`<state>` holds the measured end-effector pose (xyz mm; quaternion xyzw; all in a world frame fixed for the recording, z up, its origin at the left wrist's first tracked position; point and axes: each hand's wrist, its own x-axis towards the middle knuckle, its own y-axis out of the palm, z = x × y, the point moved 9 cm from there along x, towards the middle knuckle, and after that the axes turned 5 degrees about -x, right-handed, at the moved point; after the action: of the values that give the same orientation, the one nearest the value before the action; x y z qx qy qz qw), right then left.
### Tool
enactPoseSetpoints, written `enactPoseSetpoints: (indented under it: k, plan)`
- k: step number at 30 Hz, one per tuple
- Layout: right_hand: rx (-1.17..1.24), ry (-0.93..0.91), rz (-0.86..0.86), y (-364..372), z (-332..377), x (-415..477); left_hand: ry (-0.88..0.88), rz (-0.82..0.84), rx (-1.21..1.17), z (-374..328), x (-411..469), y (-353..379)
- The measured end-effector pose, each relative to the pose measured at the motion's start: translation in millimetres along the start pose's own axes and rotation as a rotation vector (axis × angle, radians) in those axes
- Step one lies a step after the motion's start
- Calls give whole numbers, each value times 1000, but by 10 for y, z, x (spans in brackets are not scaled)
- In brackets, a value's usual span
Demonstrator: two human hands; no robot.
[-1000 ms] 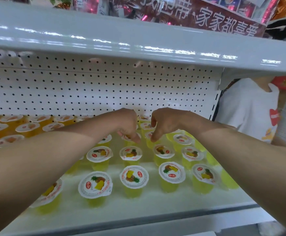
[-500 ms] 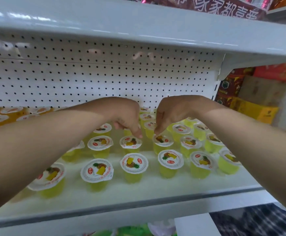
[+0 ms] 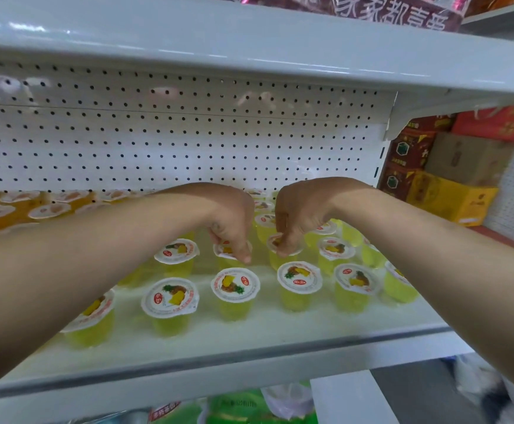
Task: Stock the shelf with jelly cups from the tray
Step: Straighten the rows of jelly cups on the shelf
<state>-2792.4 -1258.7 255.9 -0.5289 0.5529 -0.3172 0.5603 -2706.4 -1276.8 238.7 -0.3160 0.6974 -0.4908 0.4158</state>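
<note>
Yellow cups (image 3: 236, 286): rows on shelf (image 3: 249, 338), crowding both hands.
Boxes (image 3: 451, 194): far right.
L hand (image 3: 231, 224): fingers curled over L cup (image 3: 223, 251), mid-row.
R hand (image 3: 298, 215): fingers pinch R cup (image 3: 277, 261) lid, just beside.

White Chinese characters 家家都 on dark red packaging (image 3: 396, 13), cut off above, red logos on jelly cups (image 3: 235, 284) and print on boxes (image 3: 412, 149) unreadable

Bright, evenly lit. Streaked with glare on the upper shelf (image 3: 249, 41) above the right hand (image 3: 298, 218). Blurred, bowed far outward.
</note>
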Motion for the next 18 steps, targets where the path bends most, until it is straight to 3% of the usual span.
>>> enactPoseSetpoints:
  k: [11,18]
  plan:
    - [54,7,-57,-19,-44,-11,9,-46,-38,3,9,-28]
    - [73,16,-88,-48,-38,-108,-5,-105,73,-48,-124,-129]
